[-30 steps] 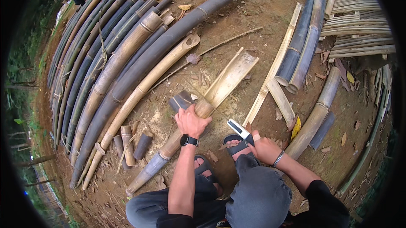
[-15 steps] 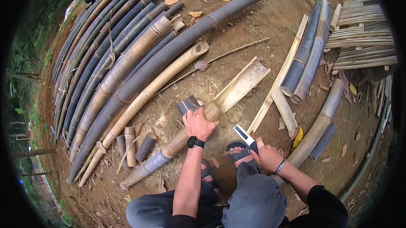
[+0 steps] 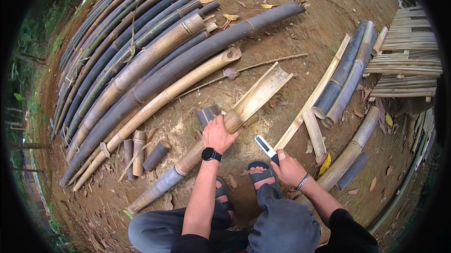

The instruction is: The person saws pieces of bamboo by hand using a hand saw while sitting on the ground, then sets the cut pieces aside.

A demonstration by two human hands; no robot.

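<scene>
Open ground (image 3: 312,13) past half-bamboo (image 3: 263,93), poles (image 3: 193,57) blocking left

No text, label, number or sign can be read, whether on the white tool (image 3: 269,151) or the black watch (image 3: 208,154). The wristband's (image 3: 303,181) pale marks are too small to tell.

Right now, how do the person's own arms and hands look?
The sleeves are black and leave the forearms bare. Both hands are ungloved: the left hand has a round black watch at its wrist, the right hand a thin dark-and-light bracelet.
</scene>
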